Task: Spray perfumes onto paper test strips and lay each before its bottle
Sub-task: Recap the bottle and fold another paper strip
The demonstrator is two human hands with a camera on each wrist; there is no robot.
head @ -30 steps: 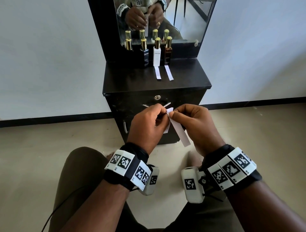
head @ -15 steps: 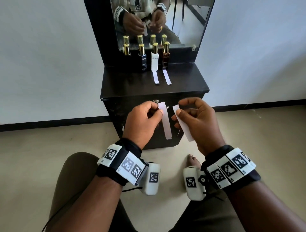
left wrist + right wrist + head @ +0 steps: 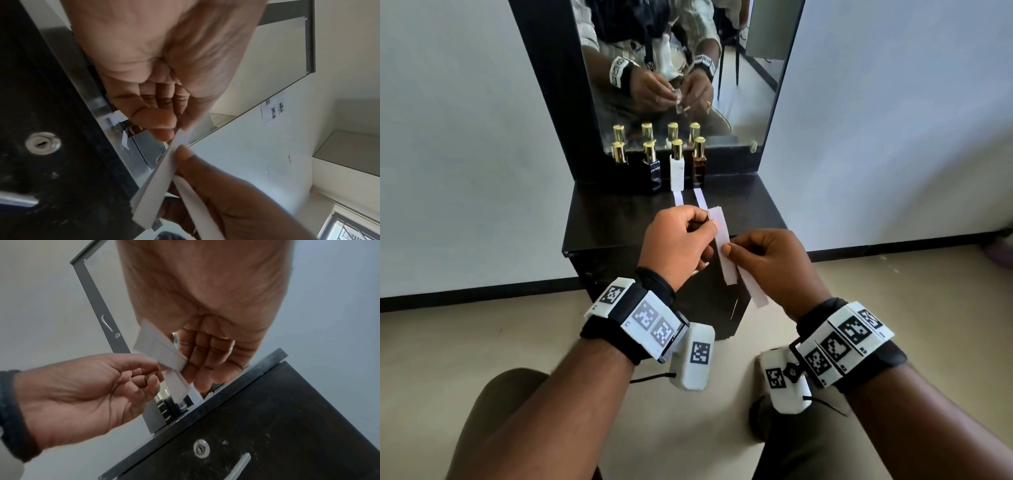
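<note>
My left hand (image 3: pixel 710 223) pinches the top of a white paper strip (image 3: pixel 724 253) that hangs down in front of the black cabinet (image 3: pixel 606 222). My right hand (image 3: pixel 727 249) pinches a second strip (image 3: pixel 756 294), which sticks out below it, and its thumb lies against the first strip. Both strips cross in the right wrist view (image 3: pixel 164 353). At the back stand a black bottle (image 3: pixel 619 161), a dark blue bottle (image 3: pixel 653 171), a white bottle (image 3: pixel 676 171) and a brown bottle (image 3: pixel 698 168), all gold-capped. One laid strip (image 3: pixel 678 198) lies before the white bottle, another (image 3: pixel 701 200) before the brown.
A mirror (image 3: pixel 681 68) stands right behind the bottles and repeats them and my hands. The cabinet front has a lock (image 3: pixel 201 449) and a metal handle (image 3: pixel 238 467). White walls flank the cabinet. My knees (image 3: pixel 493 428) are below, over a beige floor.
Half a second ago the two strips were held apart; now my hands have come together and risen toward the cabinet top, and the right thumb meets the left strip.
</note>
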